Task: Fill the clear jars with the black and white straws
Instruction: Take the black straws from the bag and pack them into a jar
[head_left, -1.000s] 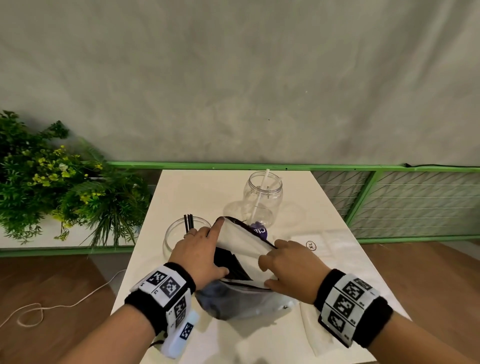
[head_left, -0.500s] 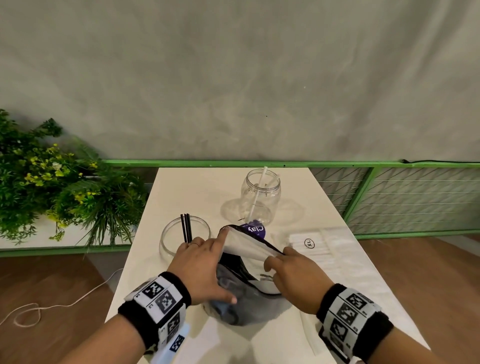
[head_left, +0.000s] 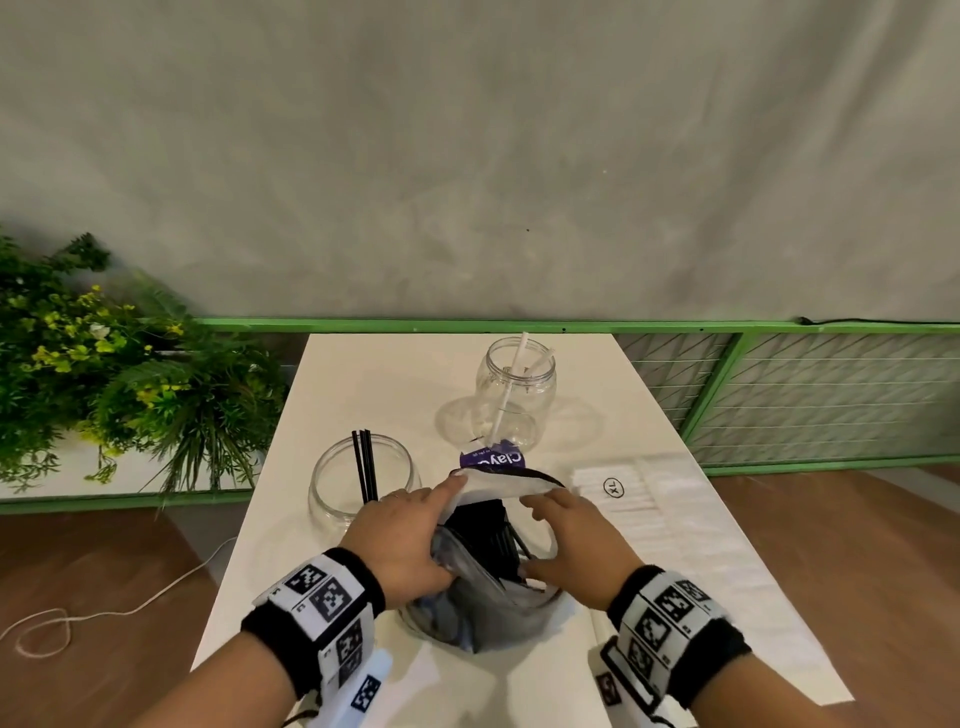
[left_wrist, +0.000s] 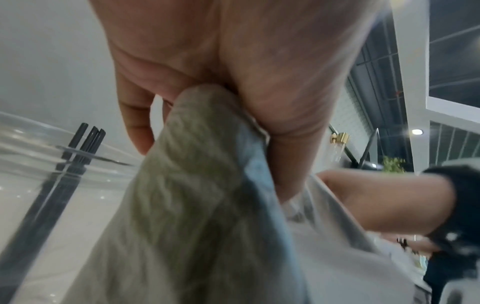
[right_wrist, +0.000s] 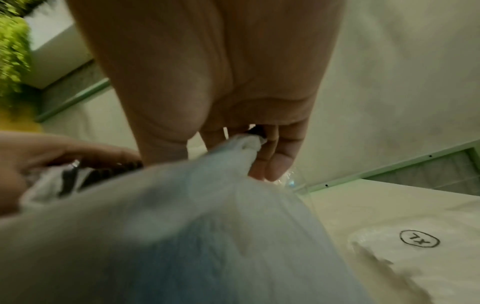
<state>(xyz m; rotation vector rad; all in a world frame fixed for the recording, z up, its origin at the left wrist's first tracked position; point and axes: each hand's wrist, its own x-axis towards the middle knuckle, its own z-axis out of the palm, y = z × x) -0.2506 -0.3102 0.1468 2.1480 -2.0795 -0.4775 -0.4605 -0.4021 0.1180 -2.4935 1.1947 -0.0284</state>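
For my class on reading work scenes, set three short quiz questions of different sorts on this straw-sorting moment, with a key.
1. True or false: the wide bowl jar holds black straws.
2. Multiple choice: the white straw stands in A) the tall jar, B) the bag, C) the XL pack.
3. Fill in: the left hand and the right hand both hold the ____ open.

Key: 1 true; 2 A; 3 bag.
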